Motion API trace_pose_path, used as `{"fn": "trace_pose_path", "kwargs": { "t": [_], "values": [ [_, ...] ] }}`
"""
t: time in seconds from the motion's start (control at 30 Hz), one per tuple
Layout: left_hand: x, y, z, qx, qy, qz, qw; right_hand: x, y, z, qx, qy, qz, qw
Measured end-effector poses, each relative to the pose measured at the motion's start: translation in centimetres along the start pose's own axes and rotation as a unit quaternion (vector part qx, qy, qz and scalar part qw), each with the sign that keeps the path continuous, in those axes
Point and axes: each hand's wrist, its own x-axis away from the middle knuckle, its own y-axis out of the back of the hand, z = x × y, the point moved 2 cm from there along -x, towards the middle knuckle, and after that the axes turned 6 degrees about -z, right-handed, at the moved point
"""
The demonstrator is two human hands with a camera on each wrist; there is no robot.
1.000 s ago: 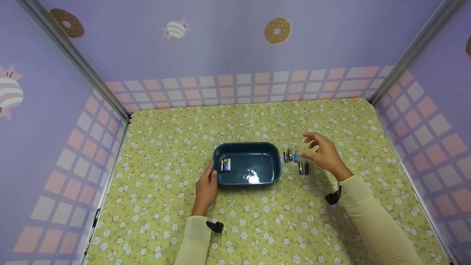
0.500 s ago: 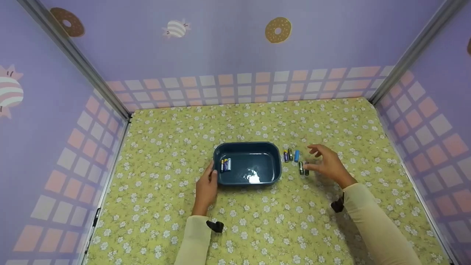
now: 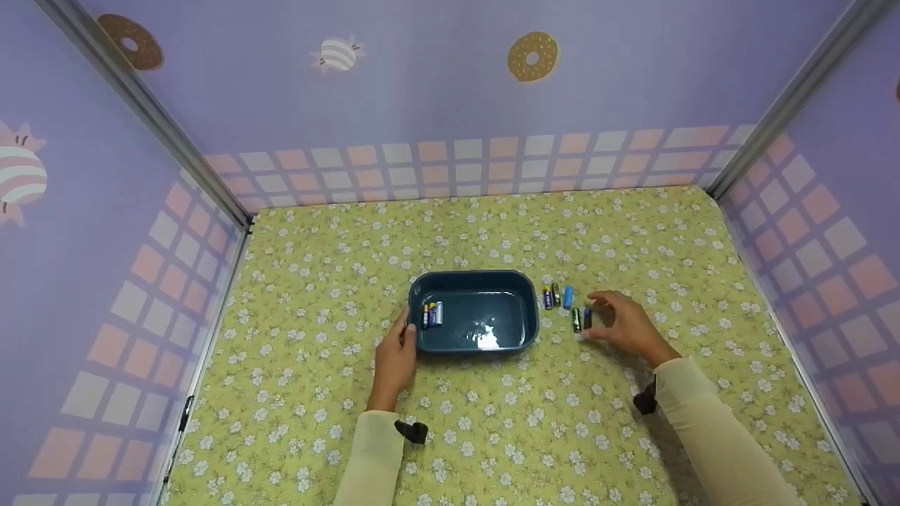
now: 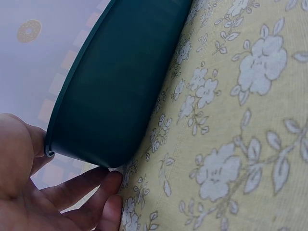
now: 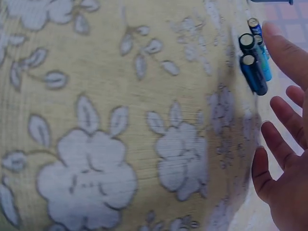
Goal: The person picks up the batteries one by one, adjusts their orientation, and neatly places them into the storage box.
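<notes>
A dark teal plastic basin (image 3: 474,350) stands on the flowered cloth, with several batteries (image 3: 432,315) lying side by side at its left end. My left hand (image 3: 395,362) holds the basin's left end; in the left wrist view its thumb is at the rim and its fingers lie against the underside. My right hand (image 3: 628,327) is just right of a dark battery (image 3: 588,319), thumb and index finger spread around it. In the right wrist view a gap shows between these fingers and the batteries. Beside it lies a green-black battery (image 3: 576,320).
Behind this pair, right of the basin, lie a blue battery (image 3: 568,296), a dark green battery (image 3: 556,294) and a purple-yellow battery (image 3: 548,297). A yellow flowered cloth (image 3: 337,267) covers the surface. Purple patterned walls (image 3: 436,91) enclose it at back and sides.
My right hand has moved from beside the blue battery toward me, down to the dark battery at the right. My left hand and the basin have stayed in place.
</notes>
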Motion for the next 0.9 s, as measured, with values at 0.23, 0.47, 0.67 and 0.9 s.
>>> {"fn": "trace_pose_path", "kwargs": {
  "t": [0.23,0.47,0.67,0.9],
  "values": [
    [0.0,0.0,-0.1,0.007,0.002,-0.002,1.0000,0.1,-0.4,-0.5,-0.010,-0.008,0.010,0.9999],
    [0.0,0.0,-0.1,0.001,0.004,-0.004,1.0000,0.1,-0.6,-1.0,-0.012,0.001,0.012,0.9999],
    [0.0,0.0,-0.1,0.003,0.002,-0.002,1.0000,0.2,-0.7,-1.3,-0.016,0.009,0.011,0.9998],
    [0.0,0.0,0.0,0.003,-0.003,0.000,1.0000,0.1,-0.8,-1.5,-0.029,0.009,0.011,0.9995]
  ]
}}
